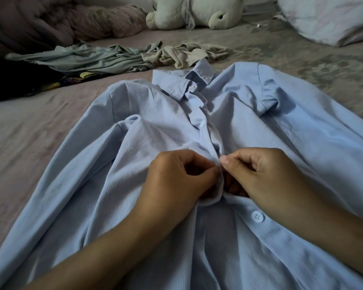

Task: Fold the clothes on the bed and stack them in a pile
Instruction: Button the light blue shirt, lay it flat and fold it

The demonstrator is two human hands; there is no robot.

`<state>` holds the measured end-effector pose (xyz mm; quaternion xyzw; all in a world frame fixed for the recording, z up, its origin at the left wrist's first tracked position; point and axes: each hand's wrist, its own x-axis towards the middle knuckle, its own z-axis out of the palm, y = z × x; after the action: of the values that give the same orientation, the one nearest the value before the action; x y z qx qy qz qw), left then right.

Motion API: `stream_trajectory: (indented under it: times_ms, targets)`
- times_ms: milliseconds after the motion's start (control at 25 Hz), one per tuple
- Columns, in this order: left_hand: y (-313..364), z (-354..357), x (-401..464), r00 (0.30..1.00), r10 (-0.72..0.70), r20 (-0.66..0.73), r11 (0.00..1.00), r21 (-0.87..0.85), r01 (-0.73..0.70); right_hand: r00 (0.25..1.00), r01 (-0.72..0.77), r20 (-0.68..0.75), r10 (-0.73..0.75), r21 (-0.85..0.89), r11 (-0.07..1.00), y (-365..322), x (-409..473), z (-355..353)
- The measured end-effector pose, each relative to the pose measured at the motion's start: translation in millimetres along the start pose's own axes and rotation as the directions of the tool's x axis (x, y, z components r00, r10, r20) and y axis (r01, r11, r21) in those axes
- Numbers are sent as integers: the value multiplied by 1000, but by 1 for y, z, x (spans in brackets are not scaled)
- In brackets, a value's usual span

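Note:
A light blue button-up shirt (147, 143) lies front up on the bed, collar away from me, both sleeves spread to the sides. My left hand (174, 181) pinches the left edge of the button placket at mid-chest. My right hand (258, 176) pinches the facing edge right beside it, thumb tip touching the cloth. Two buttons above my hands are fastened; one white button (257, 216) below my right hand is free. Behind the shirt lie a crumpled grey-green garment (88, 57) and a beige garment (187, 53).
A dark printed garment (19, 80) lies at the far left. A white plush toy (197, 11), a bunched pink blanket (61, 21) and a white pillow (331, 19) sit along the far side. Bare bedsheet (29, 122) shows to the left of the shirt.

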<state>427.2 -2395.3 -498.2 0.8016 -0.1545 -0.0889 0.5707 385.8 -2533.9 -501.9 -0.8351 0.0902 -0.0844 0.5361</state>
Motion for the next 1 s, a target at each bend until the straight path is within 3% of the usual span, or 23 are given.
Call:
stream_trajectory:
  times_ms: [280,520,720,800,880,1000]
  targets:
    - [-5,9,-8,957,277,-84,913,334,-235,987,-158,11,157,114,981,-2,4,-2]
    - [-1,8,-8,978,193,-85,951,262,-165,991,-133,25,132,74,988,0,3,1]
    - [4,2,-3,996,78,-38,979,194,-69,1000,15,-21,-17,-67,998,7,3,5]
    - [2,2,-3,987,156,-30,941,309,-140,999,21,-28,-23,-62,998,8,4,6]
    - [-3,8,-5,942,334,-45,840,467,-275,1000,-2,-17,1,-20,1000,9,6,5]
    - [-8,16,-5,893,441,-89,759,568,-318,996,-91,16,90,158,983,7,6,2]
